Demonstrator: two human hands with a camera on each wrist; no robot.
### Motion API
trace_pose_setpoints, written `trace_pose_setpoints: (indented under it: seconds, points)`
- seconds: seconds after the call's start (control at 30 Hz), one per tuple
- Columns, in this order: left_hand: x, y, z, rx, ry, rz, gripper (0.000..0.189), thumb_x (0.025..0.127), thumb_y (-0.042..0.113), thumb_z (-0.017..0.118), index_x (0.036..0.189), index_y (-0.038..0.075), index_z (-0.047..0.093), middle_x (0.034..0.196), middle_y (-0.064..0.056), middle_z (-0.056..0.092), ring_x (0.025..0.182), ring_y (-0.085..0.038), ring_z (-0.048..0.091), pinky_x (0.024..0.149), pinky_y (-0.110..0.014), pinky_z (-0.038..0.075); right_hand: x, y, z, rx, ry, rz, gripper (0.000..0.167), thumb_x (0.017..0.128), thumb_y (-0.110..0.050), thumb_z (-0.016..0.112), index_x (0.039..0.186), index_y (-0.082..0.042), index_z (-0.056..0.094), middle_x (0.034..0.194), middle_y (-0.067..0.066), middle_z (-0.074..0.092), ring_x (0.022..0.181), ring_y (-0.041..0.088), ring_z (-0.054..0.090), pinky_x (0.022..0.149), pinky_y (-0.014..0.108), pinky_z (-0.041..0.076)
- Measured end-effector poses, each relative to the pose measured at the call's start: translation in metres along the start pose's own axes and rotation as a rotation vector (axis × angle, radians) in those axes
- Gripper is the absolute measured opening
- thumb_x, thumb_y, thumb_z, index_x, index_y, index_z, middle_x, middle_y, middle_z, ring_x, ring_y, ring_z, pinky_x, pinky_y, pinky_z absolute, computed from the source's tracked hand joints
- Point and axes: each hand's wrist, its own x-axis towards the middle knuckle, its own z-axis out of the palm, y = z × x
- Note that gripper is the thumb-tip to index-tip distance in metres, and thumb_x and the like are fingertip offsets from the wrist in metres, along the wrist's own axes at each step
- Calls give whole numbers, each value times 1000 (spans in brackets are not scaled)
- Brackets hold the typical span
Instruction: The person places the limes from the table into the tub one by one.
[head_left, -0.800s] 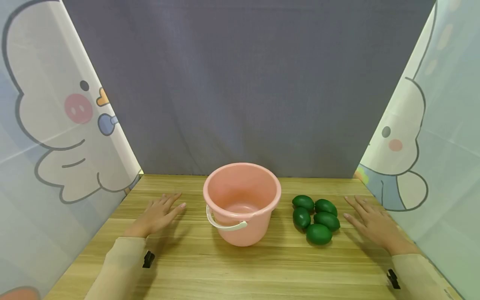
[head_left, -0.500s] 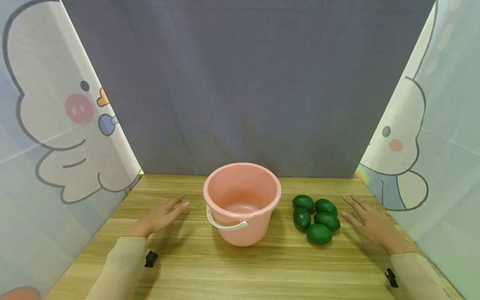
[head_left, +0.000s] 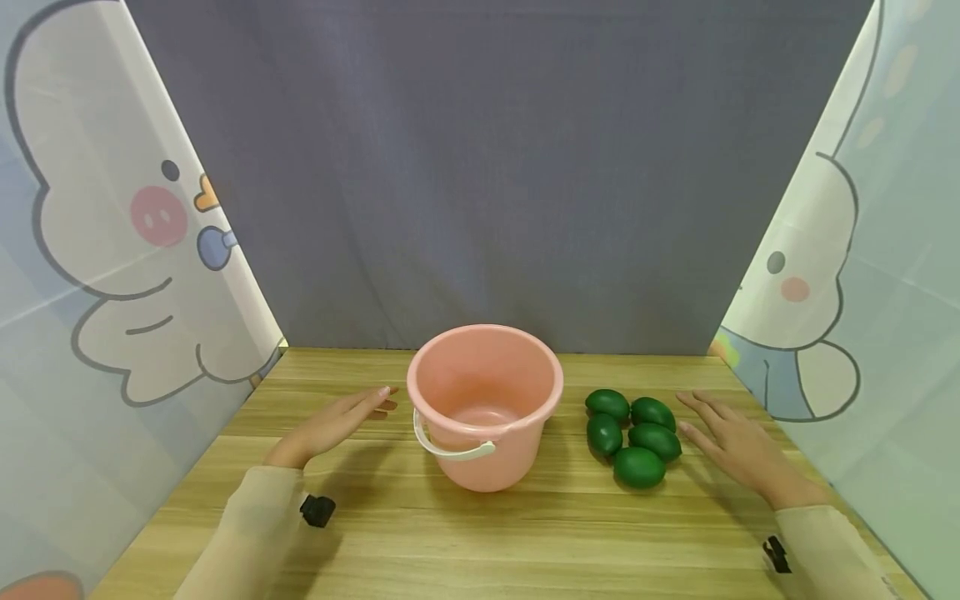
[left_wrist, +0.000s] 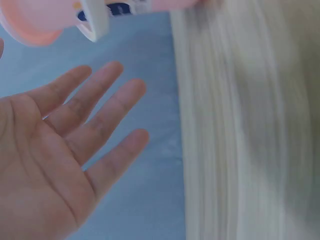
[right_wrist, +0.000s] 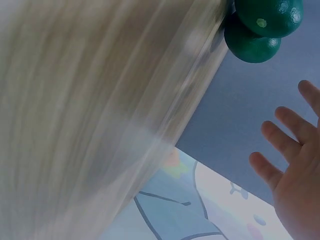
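Note:
A pink bucket (head_left: 484, 454) stands upright on the wooden table, its white handle (head_left: 453, 454) hanging down at the front left. To its right lie several glossy dark green oval fruits (head_left: 638, 467) with pointed ends, grouped together; their exact kind cannot be told. My left hand (head_left: 330, 427) is left of the bucket, apart from it, fingers extended and holding nothing; its spread fingers and palm (left_wrist: 45, 165) show in the left wrist view. My right hand (head_left: 742, 454) is just right of the green fruits, fingers spread, with nothing in it.
A wooden table (head_left: 480, 550) carries everything. Behind it hangs a dark grey cloth (head_left: 480, 167). Cartoon-printed curtains enclose the left side (head_left: 112, 350) and the right side (head_left: 900, 333). A black strap piece (head_left: 318, 511) shows at the left wrist.
My left hand has moved right toward the bucket and turned more on its side. My right hand has shifted slightly left toward the green fruits. Bucket and fruits stay where they were.

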Motion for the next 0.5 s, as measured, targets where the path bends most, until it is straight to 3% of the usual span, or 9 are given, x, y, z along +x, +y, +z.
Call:
trace_pose_setpoints:
  seconds: [0.23,0.5]
  points:
    - [3,13,2,-112,-29,52,61,108,51,34,148,8,48,136,-16,59,126,-35,56,112,-61,38,2,-5,1,9,37,-45,51,102,-31,61,146,-8,50,143,27,48,120,54,50,92,71,43]
    - [7,33,7,-210,11,70,61,108,50,34,141,2,54,132,-15,62,122,-36,58,110,-55,43,6,-7,6,20,47,-61,49,102,-30,62,144,-7,52,142,25,50,120,51,51,94,69,44]
